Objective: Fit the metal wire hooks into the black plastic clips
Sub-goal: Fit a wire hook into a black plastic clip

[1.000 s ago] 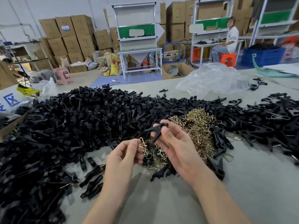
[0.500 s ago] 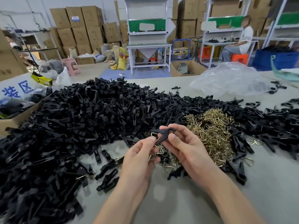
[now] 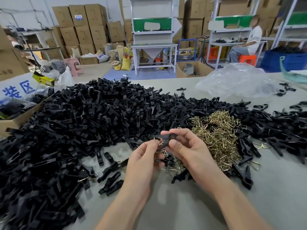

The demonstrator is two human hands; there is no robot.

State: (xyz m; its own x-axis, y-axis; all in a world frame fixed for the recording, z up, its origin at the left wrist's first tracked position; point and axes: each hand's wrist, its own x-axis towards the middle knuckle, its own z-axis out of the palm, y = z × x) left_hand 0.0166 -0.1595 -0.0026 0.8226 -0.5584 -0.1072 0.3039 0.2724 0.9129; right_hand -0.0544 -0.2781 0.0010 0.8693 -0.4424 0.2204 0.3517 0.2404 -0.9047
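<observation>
- wire hook (image 3: 157, 141), pinched by left hand (image 3: 144, 158), is now brought against black clip (image 3: 164, 137) gripped in right hand (image 3: 189, 151)
- insertion is judged underway, not seated

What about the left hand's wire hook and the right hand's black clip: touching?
Touching. The head view shows the wire hook, pinched by the left hand, lying against the black clip in the right hand, with no gap.

Left hand (image 3: 143, 157) on hook (image 3: 157, 139); right hand (image 3: 188, 151), clip (image 3: 164, 137)
</observation>
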